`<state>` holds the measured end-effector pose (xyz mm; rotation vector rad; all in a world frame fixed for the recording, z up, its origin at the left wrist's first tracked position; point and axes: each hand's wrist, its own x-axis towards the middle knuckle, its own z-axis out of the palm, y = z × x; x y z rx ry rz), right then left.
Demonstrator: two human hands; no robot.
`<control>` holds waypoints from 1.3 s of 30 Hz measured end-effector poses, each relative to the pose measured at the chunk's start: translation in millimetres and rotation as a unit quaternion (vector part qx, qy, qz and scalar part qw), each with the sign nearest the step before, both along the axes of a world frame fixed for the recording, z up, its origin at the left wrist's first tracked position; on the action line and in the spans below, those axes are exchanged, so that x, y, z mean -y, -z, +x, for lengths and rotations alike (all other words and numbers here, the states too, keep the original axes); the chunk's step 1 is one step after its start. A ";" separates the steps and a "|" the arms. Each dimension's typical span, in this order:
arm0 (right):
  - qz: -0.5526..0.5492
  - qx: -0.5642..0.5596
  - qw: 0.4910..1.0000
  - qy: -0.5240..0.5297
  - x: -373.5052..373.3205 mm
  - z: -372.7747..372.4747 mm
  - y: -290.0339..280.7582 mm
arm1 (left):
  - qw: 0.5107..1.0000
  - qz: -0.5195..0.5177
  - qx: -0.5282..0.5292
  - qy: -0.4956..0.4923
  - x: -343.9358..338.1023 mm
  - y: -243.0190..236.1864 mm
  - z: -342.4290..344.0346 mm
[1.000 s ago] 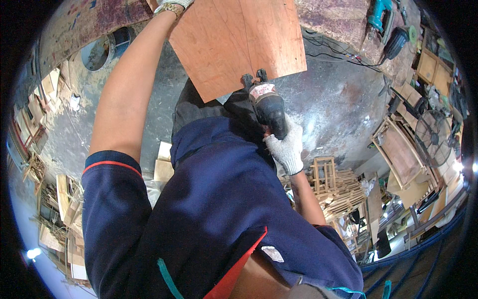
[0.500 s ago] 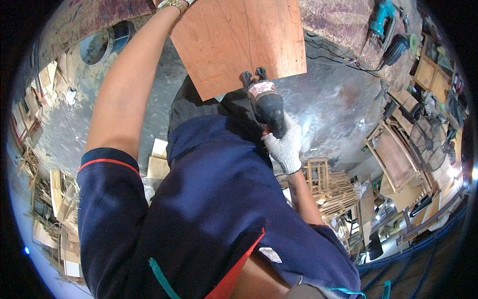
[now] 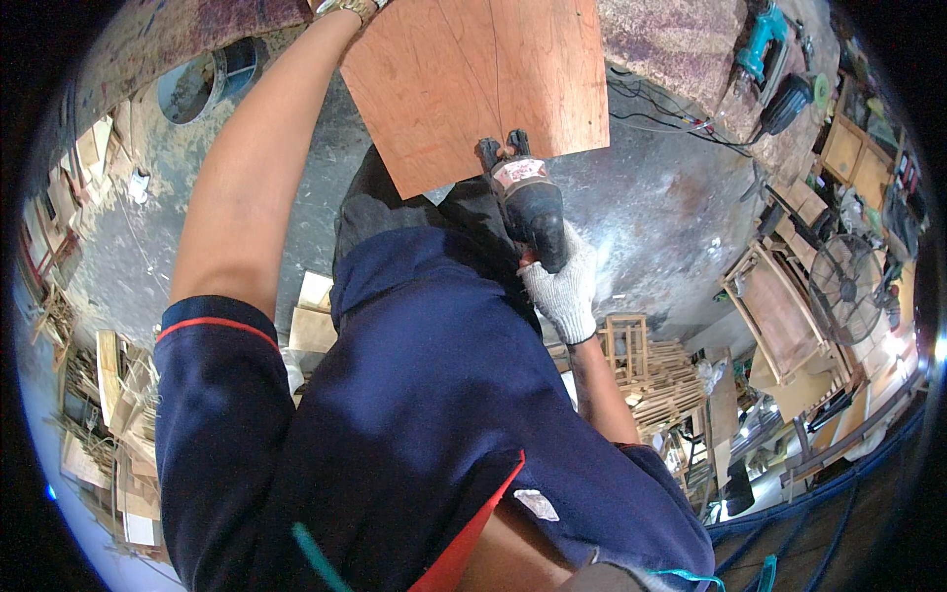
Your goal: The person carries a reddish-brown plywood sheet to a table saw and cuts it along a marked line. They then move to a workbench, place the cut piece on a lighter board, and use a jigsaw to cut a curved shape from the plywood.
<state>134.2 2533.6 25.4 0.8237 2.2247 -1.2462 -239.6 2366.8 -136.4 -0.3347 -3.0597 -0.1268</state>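
A reddish-brown wooden board (image 3: 424,99) with thin dark lines along its face juts toward me over the near edge of the workbench. My right hand (image 3: 564,286), in a white knit glove, wraps round the rear of a black jigsaw (image 3: 533,212). The tool's two-pronged front overlaps the board's near edge, close to one of the lines; its blade is hidden. At the top of the picture my left hand (image 3: 350,8), also gloved, is by the board's far left side. Its fingers are mostly cut off by the frame, so their pose is unclear.
On the stained workbench (image 3: 656,44) at the far right lie a teal power tool (image 3: 762,44) and a dark angle grinder (image 3: 784,104), with black cables (image 3: 661,109) hanging nearby. Rightward stand a fan (image 3: 848,281) and wooden frames (image 3: 779,316). Wood scraps (image 3: 123,395) pile up at left.
The jigsaw's front sits very slightly farther onto the board. Both hands keep nearly the same places.
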 end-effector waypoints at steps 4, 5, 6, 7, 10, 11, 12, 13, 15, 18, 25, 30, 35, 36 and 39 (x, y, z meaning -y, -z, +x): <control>0.005 -0.013 1.000 0.012 3.0 -1.4 3.6 | 0.996 0.001 -0.088 0.009 2.3 15.1 -0.1; 0.004 -0.004 1.000 0.012 3.2 -3.0 2.5 | 0.998 0.000 -0.066 0.005 1.7 14.9 0.0; 0.004 0.004 1.000 0.010 3.0 -3.5 2.0 | 0.999 -0.001 -0.044 0.000 0.4 12.5 -0.2; 0.014 0.013 1.000 0.004 2.6 -1.7 2.8 | 0.998 0.001 -0.064 0.005 0.4 14.8 -0.7; 0.054 0.024 0.998 -0.011 0.7 10.7 10.7 | 0.997 -0.006 -0.079 0.011 2.9 19.6 0.0; 0.075 0.020 0.997 -0.010 1.8 17.1 16.3 | 0.998 -0.017 -0.054 0.010 0.9 15.2 1.0; 0.075 0.022 0.997 -0.015 1.7 15.3 12.3 | 0.999 -0.029 -0.032 0.008 0.5 9.6 2.1; 0.074 0.022 0.997 -0.022 0.9 13.0 8.6 | 0.999 -0.028 -0.036 0.014 2.5 7.0 3.3; 0.044 0.024 0.998 -0.022 -0.3 -3.5 -6.4 | 0.998 -0.050 -0.041 0.007 11.6 11.2 5.5; 0.039 0.034 0.999 0.014 6.2 -8.9 -9.9 | 0.996 -0.050 -0.066 0.023 -4.5 17.8 -0.1; 0.018 0.058 0.998 0.006 2.8 -8.2 -6.7 | 0.996 -0.075 -0.049 0.024 -2.4 6.6 3.2; 0.041 0.081 0.996 -0.001 3.7 0.0 -1.0 | 0.996 -0.080 -0.034 0.019 -0.7 7.3 4.7; 0.003 0.107 0.994 0.015 1.9 -6.7 -4.2 | 0.996 -0.087 -0.018 0.021 -1.0 5.1 6.1; 0.018 0.104 0.994 0.011 2.4 -5.5 -3.6 | 0.996 -0.089 -0.013 0.021 -1.3 3.6 6.6; 0.048 0.103 0.994 -0.001 3.5 -1.5 -1.2 | 0.996 -0.082 0.001 0.017 -1.5 1.5 6.7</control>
